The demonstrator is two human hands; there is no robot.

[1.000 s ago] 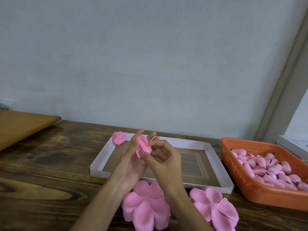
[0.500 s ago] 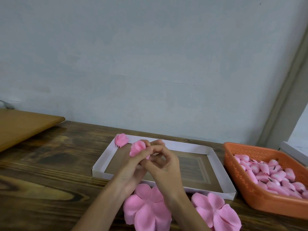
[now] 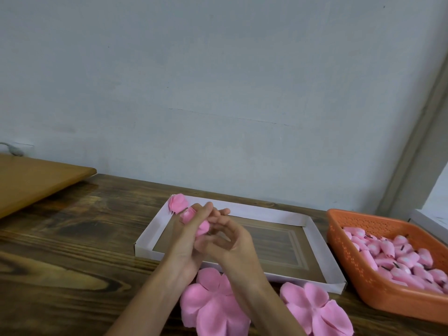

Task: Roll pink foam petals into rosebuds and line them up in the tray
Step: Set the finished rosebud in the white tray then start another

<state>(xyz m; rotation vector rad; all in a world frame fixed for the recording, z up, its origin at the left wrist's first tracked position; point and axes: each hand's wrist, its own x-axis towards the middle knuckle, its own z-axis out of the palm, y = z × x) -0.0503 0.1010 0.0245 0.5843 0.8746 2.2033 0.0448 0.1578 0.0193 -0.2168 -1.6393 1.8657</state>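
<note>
Head view: over the left half of the tray (image 3: 257, 212), the left hand (image 3: 185, 243) wraps its fingers round a rolled foam petal (image 3: 191, 218), and the right hand (image 3: 234, 242), fingers curled, pinches its right end. One finished rosebud (image 3: 179, 202) sits in the tray's far left corner.

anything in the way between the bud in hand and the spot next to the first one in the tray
Nothing visible. The left hand and right hand hold the bud over the tray, close to the placed bud; bare floor beside it.
</note>
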